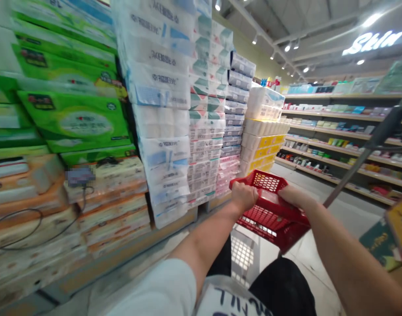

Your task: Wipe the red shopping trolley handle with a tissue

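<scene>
A red plastic shopping cart [269,221] with a lattice basket is in front of my body, tilted in this view. My left hand [244,196] is closed around the left part of its rear bar. Toward the bar's right side, my right hand [293,196] is wrapped over it, its fingertips mostly hidden. Both arms reach forward, and I see no goods in the visible part of the basket.
Tall stacks of wrapped toilet rolls [163,118] and green tissue packs [85,118] line the left on low pallets. A small blurred device with a cable lies on orange packs [112,188]. Shelves of small boxes [339,127] stand right; a slanted grey pole [352,169] is nearer.
</scene>
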Action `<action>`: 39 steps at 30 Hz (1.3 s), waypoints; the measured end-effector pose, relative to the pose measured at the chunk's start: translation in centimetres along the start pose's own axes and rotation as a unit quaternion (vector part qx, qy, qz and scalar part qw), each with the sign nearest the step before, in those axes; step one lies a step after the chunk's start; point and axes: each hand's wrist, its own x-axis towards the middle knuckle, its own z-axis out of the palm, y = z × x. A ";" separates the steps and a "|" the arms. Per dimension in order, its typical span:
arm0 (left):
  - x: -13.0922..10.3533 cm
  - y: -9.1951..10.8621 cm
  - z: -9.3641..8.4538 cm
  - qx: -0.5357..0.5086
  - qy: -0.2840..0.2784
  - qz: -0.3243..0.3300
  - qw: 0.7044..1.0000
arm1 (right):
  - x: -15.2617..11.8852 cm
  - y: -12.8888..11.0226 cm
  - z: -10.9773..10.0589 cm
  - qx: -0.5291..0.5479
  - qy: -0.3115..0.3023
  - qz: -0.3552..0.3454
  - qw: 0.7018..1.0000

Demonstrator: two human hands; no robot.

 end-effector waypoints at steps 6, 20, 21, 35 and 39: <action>0.2 0.3 0.1 0.006 -0.012 0.003 1.000 | 0.5 0.2 2.1 -0.039 0.039 0.068 0.996; 0.5 -1.3 0.3 0.005 -0.010 0.033 0.999 | -9.0 -0.8 6.4 -0.064 0.358 -0.119 0.924; 0.6 -1.3 0.2 0.004 -0.013 0.036 0.999 | -9.3 -0.8 6.5 -0.067 0.370 -0.101 0.921; 1.9 -2.9 1.2 -0.017 -0.011 0.086 0.996 | -8.8 -2.2 8.3 -0.074 0.352 -0.184 0.915; 2.1 -3.2 1.5 -0.030 -0.011 0.081 0.996 | -12.0 3.9 7.8 -0.081 0.382 -0.137 0.911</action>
